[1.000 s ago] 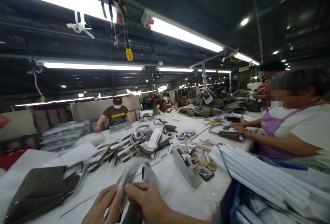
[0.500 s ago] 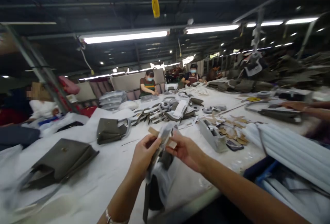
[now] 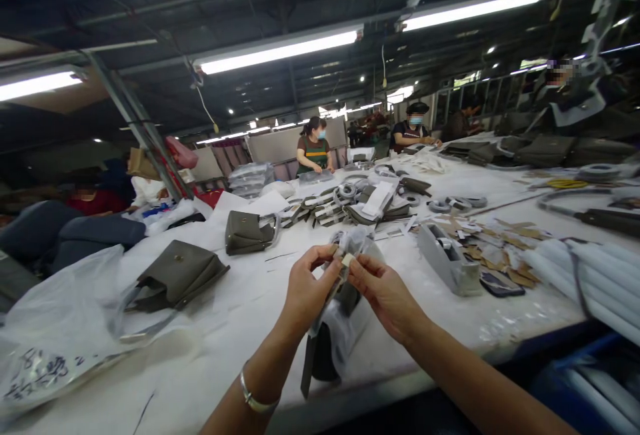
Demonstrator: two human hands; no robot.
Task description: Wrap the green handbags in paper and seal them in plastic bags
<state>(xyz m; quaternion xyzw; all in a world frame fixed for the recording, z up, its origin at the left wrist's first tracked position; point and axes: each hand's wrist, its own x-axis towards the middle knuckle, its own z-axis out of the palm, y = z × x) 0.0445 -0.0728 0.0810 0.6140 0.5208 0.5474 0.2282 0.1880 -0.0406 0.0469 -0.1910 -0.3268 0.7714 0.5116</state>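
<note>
My left hand [image 3: 309, 285] and my right hand [image 3: 384, 290] meet above the white table [image 3: 235, 318], both pinched on the top of a dark strap piece wrapped in clear plastic [image 3: 336, 318]. A small pale tab [image 3: 346, 261] sits between the fingertips. The wrapped piece hangs down from my fingers over the table's front edge. An olive-grey handbag [image 3: 179, 277] lies to the left of my hands, a second handbag [image 3: 247, 231] behind it. A grey tape dispenser [image 3: 449, 267] stands to the right of my right hand.
A crumpled clear plastic bag [image 3: 60, 328] lies at the left front. Piles of straps and tape rolls [image 3: 350, 200] fill the table's middle, brown paper scraps [image 3: 493, 248] and white tubes [image 3: 590, 275] the right. Several other people work at the far end.
The view has swung left and down. My hands have stayed together on the wrapped piece and now pinch its top closer together.
</note>
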